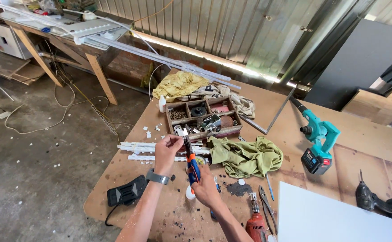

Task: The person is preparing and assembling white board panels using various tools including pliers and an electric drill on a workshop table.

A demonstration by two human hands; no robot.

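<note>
I stand over a brown wooden worktable (128, 172) in a workshop with corrugated metal walls and a dusty concrete floor. On the table lie a wooden compartment box (203, 118) of small hardware, a green rag (245, 155), a teal cordless blower (318, 141), white plastic strips (144, 147), a black foot pedal (126, 190) and a red drill (255, 224). My right hand (206, 188) is closed around the orange and blue handles of pliers (190, 161), their tip pointing up. My left hand (167, 150), a grey watch on the wrist, pinches a small white piece (182, 132) with curled fingers right at the pliers' tip, above the table's near middle
</note>
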